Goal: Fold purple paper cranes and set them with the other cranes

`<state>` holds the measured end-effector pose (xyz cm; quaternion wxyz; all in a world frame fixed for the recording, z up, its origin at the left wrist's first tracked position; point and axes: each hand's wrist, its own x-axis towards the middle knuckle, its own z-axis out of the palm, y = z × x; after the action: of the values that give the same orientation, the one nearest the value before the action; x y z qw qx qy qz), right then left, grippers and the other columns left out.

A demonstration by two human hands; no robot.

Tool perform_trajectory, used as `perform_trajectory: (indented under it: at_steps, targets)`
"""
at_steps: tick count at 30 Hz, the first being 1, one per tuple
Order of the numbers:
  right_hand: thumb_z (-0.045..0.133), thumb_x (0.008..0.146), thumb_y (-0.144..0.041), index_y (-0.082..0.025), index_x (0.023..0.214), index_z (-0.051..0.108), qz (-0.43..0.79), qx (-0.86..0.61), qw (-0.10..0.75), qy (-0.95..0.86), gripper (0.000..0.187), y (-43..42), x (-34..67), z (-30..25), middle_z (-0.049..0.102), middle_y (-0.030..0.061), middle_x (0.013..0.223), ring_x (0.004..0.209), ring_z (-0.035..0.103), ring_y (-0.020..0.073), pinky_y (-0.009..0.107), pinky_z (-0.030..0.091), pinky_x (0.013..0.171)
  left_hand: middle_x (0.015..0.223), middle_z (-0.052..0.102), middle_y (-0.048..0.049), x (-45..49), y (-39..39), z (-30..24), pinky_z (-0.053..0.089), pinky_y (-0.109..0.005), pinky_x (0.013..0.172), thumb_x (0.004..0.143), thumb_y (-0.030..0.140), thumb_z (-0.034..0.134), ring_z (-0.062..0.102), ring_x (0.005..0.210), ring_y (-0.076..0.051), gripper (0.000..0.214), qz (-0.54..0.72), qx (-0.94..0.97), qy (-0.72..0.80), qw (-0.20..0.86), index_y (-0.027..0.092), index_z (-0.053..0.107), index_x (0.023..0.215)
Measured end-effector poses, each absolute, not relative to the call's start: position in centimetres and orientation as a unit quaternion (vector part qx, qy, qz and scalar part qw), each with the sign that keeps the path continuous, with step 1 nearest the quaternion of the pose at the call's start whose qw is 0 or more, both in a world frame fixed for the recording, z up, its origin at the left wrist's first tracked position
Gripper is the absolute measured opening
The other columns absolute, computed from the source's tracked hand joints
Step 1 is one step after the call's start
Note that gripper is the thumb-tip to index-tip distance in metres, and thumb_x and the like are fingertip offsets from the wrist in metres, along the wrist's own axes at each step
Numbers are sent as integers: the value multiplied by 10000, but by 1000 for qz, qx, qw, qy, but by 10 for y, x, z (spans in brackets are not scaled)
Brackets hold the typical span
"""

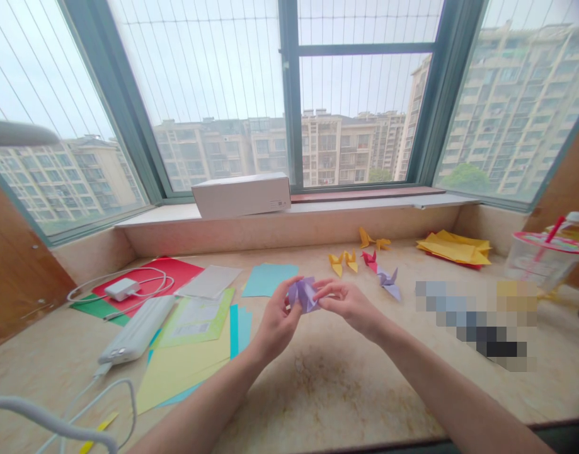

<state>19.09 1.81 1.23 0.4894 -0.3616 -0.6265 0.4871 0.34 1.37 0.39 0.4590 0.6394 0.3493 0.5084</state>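
Observation:
A small folded piece of purple origami paper [308, 295] is held up over the middle of the stone counter. My left hand [280, 315] is closed on its left side, with the thumb in front and fingers behind. On the right side, my right hand [343, 301] pinches or touches the paper's edge with its fingertips; the exact contact is small and hard to make out. Beyond my right hand lie a finished purple paper crane [389, 284], a red paper crane [370, 260] and several yellow paper cranes [350, 260].
Left of my hands are light-blue sheets [269, 279], yellow-green paper [188, 366], a red sheet [164, 272], a power bank [138, 329] with cables and a white charger [122, 289]. Yellow paper [454, 246] and a plastic cup [537, 261] stand right. A white box [242, 195] sits on the sill.

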Motion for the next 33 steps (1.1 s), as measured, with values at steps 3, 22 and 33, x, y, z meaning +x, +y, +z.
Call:
perform_trajectory:
  at_steps: [3, 22, 33]
  targets:
    - [691, 742, -213, -189, 760, 758, 434, -378, 490, -654, 73, 16, 189, 11, 624, 87, 1158, 1038, 649, 240, 414, 486, 957, 1183, 634, -107, 2, 13, 3, 544, -267, 721, 850, 201, 610, 657, 911, -180, 321, 509, 658, 365, 417, 189, 547, 1164]
    - [628, 772, -229, -207, 1138, 521, 508, -368, 488, -606, 381, 5, 175, 10, 679, 65, 1037, 928, 675, 228, 378, 522, 818, 1114, 657, -101, -15, 17, 3, 523, -367, 833, 888, 79, 569, 626, 985, -235, 118, 464, 816, 336, -75, 192, 574, 854]
    - [686, 827, -410, -238, 1297, 488, 543, -327, 505, -586, 539, 2, 174, 16, 663, 101, 1185, 1033, 658, 252, 406, 535, 853, 1091, 690, -81, -14, 9, 13, 470, -381, 869, 918, 97, 565, 608, 1010, -234, 139, 436, 823, 316, -183, 199, 602, 831]
